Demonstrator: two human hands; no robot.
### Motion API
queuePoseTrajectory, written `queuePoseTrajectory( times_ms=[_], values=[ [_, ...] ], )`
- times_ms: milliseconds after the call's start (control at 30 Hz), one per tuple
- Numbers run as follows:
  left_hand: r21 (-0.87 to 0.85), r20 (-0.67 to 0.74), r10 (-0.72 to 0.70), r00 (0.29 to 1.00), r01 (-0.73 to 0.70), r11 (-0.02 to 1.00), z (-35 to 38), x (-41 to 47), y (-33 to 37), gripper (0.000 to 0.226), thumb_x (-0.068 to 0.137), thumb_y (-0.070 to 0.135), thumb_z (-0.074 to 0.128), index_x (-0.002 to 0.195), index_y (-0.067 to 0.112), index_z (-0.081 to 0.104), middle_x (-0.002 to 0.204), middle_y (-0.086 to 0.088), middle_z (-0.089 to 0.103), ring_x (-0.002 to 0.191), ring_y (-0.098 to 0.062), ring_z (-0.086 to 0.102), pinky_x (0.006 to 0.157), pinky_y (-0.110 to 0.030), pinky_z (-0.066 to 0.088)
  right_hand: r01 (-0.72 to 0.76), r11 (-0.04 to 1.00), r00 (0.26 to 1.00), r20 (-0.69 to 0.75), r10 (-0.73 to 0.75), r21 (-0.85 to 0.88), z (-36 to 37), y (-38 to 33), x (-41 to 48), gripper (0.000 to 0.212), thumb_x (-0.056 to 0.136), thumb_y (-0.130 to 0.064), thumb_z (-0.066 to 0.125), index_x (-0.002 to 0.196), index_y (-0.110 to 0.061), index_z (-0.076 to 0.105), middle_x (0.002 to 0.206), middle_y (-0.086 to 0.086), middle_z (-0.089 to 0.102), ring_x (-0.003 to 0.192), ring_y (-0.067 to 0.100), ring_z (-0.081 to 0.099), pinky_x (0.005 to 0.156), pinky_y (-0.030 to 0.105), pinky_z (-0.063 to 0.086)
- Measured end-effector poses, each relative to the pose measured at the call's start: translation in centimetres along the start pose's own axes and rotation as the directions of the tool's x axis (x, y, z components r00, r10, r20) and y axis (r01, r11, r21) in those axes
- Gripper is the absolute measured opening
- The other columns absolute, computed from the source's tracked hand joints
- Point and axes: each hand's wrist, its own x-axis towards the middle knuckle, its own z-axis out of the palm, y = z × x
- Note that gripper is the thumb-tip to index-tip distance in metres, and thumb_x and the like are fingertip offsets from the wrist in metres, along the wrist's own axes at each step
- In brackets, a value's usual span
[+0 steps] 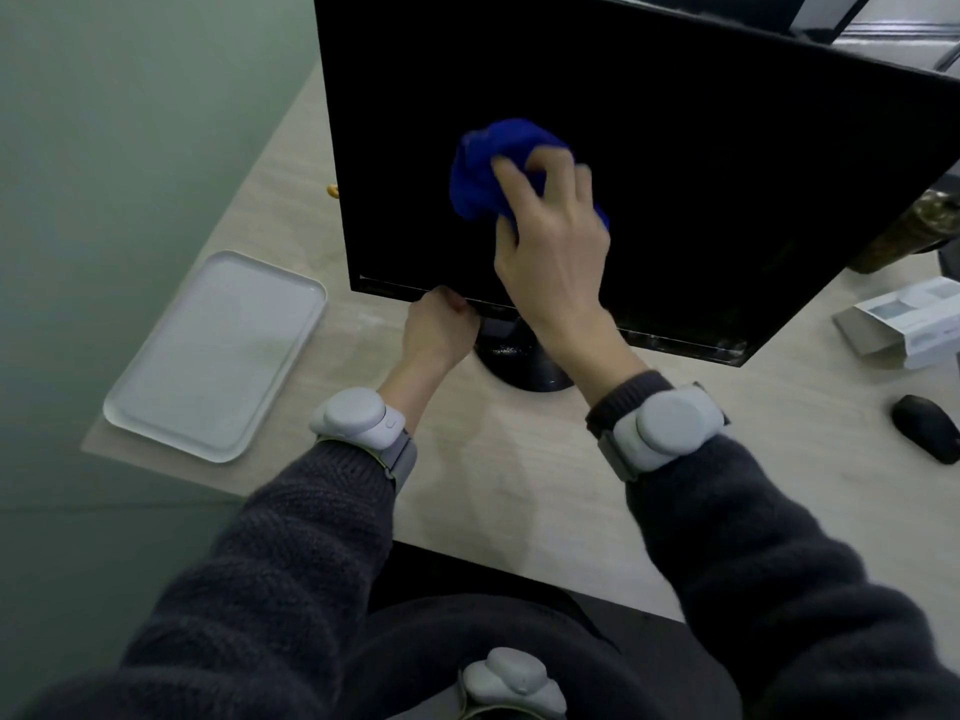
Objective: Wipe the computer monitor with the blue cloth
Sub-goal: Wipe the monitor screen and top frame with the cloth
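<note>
A black computer monitor (pixel 701 163) stands on a round black base (pixel 524 363) on the pale wooden desk. My right hand (pixel 553 241) presses a bunched blue cloth (pixel 483 168) against the dark screen, left of its centre. My left hand (pixel 436 330) grips the bottom edge of the monitor frame near the stand, thumb on the front bezel. Both wrists carry grey strapped devices over dark knitted sleeves.
A white rectangular tray (pixel 218 356) lies at the desk's left end near the edge. A black mouse (pixel 927 426) and a white cardboard box (pixel 904 324) sit at the right. A dark patterned object (pixel 909 236) stands behind the monitor's right side. A green wall is at the left.
</note>
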Motion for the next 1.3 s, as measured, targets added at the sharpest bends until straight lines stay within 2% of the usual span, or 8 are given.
queuePoseTrajectory(
  times_ms=[100, 267, 367, 500, 767, 967, 1133, 1300],
  values=[
    [0.033, 0.011, -0.006, 1.000, 0.006, 0.999, -0.1, 0.1, -0.2, 0.017, 0.082, 0.013, 0.045, 0.066, 0.015, 0.051, 0.061, 0.000, 0.050, 0.063, -0.027, 0.044, 0.052, -0.024, 0.030, 0.035, 0.995, 0.999, 0.033, -0.032, -0.095, 1.3, -0.5, 1.6, 0.032, 0.078, -0.007, 0.061, 0.110, -0.009, 0.069, 0.104, 0.016, 0.067, 0.086, 0.033, 0.063, 0.051, 0.033, 0.050],
    [0.023, 0.011, -0.044, 0.999, 0.044, 0.999, -0.3, 0.3, -1.0, 0.009, 0.082, 0.010, 0.045, 0.077, 0.015, 0.050, 0.086, -0.015, 0.062, 0.083, -0.037, 0.055, 0.065, -0.029, 0.032, 0.078, 0.985, 0.974, 0.224, -0.042, -0.153, 4.2, -0.3, -3.4, 0.037, 0.076, -0.004, 0.064, 0.112, -0.011, 0.066, 0.108, 0.014, 0.065, 0.089, 0.033, 0.062, 0.054, 0.035, 0.052],
    [0.026, 0.035, -0.013, 0.999, 0.012, 1.000, -0.4, 0.0, -1.4, 0.011, 0.081, 0.010, 0.045, 0.076, 0.016, 0.051, 0.080, -0.008, 0.056, 0.069, -0.029, 0.046, 0.052, -0.029, 0.027, 0.048, 0.990, 0.931, 0.364, 0.003, -0.132, 5.1, -0.1, -7.1, 0.035, 0.073, -0.003, 0.065, 0.107, -0.010, 0.066, 0.108, 0.015, 0.063, 0.088, 0.034, 0.060, 0.052, 0.037, 0.051],
    [-0.036, 0.028, -0.014, 1.000, 0.015, 0.999, -0.1, -0.3, -2.1, 0.009, 0.084, 0.011, 0.048, 0.085, 0.012, 0.057, 0.088, -0.010, 0.060, 0.071, -0.024, 0.043, 0.063, -0.029, 0.031, 0.003, 0.992, 0.854, 0.516, 0.063, -0.126, 5.2, -0.2, -10.2, 0.031, 0.079, -0.007, 0.067, 0.110, -0.008, 0.065, 0.112, 0.016, 0.061, 0.092, 0.036, 0.058, 0.055, 0.037, 0.046],
    [-0.095, 0.042, -0.029, 0.999, 0.033, 0.995, -0.3, -0.5, -1.8, 0.008, 0.084, 0.009, 0.050, 0.085, 0.011, 0.057, 0.086, -0.014, 0.061, 0.072, -0.031, 0.052, 0.052, -0.029, 0.031, -0.075, 0.995, 0.873, 0.478, 0.096, -0.063, 5.1, -1.0, -8.6, 0.030, 0.077, -0.007, 0.067, 0.107, -0.009, 0.066, 0.107, 0.014, 0.059, 0.092, 0.033, 0.056, 0.050, 0.030, 0.033],
    [-0.082, 0.022, -0.012, 1.000, 0.013, 0.997, 0.1, -0.7, -0.3, 0.023, 0.086, 0.010, 0.049, 0.099, 0.006, 0.067, 0.106, -0.020, 0.066, 0.098, -0.037, 0.059, 0.073, -0.027, 0.036, -0.160, 0.982, 0.790, 0.582, 0.191, -0.104, 3.1, 1.9, -10.8, 0.031, 0.086, -0.010, 0.056, 0.116, -0.008, 0.062, 0.120, 0.016, 0.052, 0.106, 0.035, 0.049, 0.062, 0.038, 0.044],
    [-0.069, 0.052, -0.054, 0.997, 0.058, 0.996, 1.1, -0.8, 1.7, 0.021, 0.082, 0.015, 0.053, 0.094, 0.001, 0.065, 0.102, -0.026, 0.066, 0.096, -0.043, 0.059, 0.069, -0.030, 0.036, -0.117, 0.993, 0.971, 0.213, 0.111, 0.019, -0.4, 4.0, -7.1, 0.028, 0.083, -0.010, 0.057, 0.109, -0.006, 0.066, 0.107, 0.017, 0.061, 0.088, 0.032, 0.057, 0.052, 0.030, 0.044],
    [-0.114, 0.116, -0.101, 0.988, 0.115, 0.987, 1.4, -1.3, 2.7, 0.024, 0.066, 0.024, 0.051, 0.074, 0.006, 0.066, 0.080, -0.018, 0.071, 0.076, -0.035, 0.068, 0.069, -0.034, 0.055, -0.072, 0.995, 0.997, -0.026, 0.070, -0.076, -0.9, 6.0, -3.4, 0.029, 0.084, -0.010, 0.054, 0.110, -0.005, 0.067, 0.112, 0.017, 0.064, 0.086, 0.035, 0.059, 0.064, 0.037, 0.047]
  ],
)
